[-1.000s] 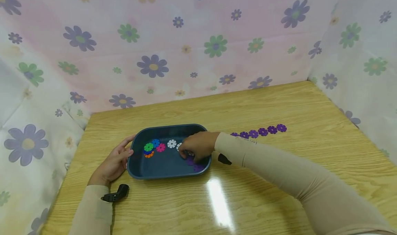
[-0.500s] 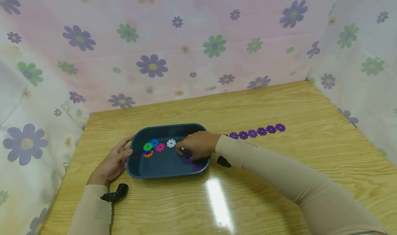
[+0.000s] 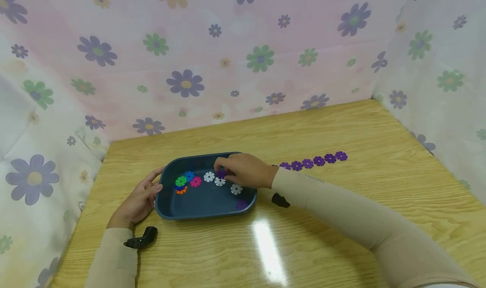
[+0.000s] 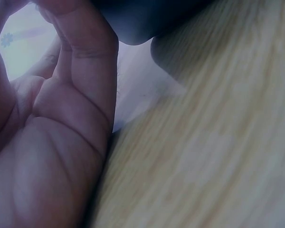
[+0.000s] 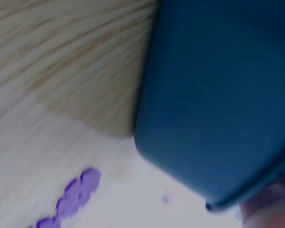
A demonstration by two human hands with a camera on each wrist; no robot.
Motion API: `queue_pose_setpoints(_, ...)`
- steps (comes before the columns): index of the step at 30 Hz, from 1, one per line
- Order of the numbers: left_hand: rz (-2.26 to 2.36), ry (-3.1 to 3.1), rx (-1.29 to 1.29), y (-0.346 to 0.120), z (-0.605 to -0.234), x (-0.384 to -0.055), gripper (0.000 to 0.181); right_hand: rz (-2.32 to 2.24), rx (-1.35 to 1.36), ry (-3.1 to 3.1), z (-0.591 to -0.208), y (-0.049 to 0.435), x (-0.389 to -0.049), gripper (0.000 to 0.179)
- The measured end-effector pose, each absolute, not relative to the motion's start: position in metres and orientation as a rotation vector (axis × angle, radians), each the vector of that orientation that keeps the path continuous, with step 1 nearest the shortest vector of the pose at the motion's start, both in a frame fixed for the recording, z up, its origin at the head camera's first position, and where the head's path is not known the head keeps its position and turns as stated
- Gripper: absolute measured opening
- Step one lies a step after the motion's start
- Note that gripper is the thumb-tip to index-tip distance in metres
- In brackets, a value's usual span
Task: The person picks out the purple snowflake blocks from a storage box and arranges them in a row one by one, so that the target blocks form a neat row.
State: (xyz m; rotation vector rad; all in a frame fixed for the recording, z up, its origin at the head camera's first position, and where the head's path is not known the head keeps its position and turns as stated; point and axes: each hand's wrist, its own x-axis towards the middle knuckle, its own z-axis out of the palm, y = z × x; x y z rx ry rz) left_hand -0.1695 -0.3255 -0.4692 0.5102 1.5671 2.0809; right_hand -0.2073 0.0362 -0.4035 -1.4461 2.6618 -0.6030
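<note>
A dark blue tray (image 3: 197, 215) stands on the table, and my left hand (image 3: 139, 199) grips its left rim, thumb over the edge. Over the tray's right part, my right hand (image 3: 247, 169) pinches a purple notched disc (image 3: 222, 175). Below the fingers lie white discs (image 3: 236, 189); another purple disc (image 3: 241, 204) is in the near right corner. At the tray's left are a green disc (image 3: 181, 181), a blue disc (image 3: 189, 176), a pink disc (image 3: 195, 181) and an orange disc (image 3: 182, 190). The right wrist view shows mostly the tray's outer wall (image 5: 213, 104).
A row of purple discs (image 3: 308, 164) runs to the right across the wooden table (image 3: 322, 131), its left end hidden behind the right wrist. Flower-patterned cloth (image 3: 212, 60) hangs behind and at both sides of the table.
My right hand has risen from among the discs with a purple one in its fingers, uncovering white discs in the tray. The left hand keeps its place on the rim.
</note>
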Motion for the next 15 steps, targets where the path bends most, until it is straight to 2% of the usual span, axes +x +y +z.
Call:
queue_pose_setpoints(7,2.072,1.586,0.514,-0.325,-0.471,-0.170,0.048,-0.862,-1.366,2.923,-0.385,0.070,-0.198,0.028)
queue_pose_setpoints(15,2.077,1.593,0.502,-0.326,-0.471,-0.169,0.050,-0.919,-1.476,3.212,-0.379,0.120,-0.190,0.030)
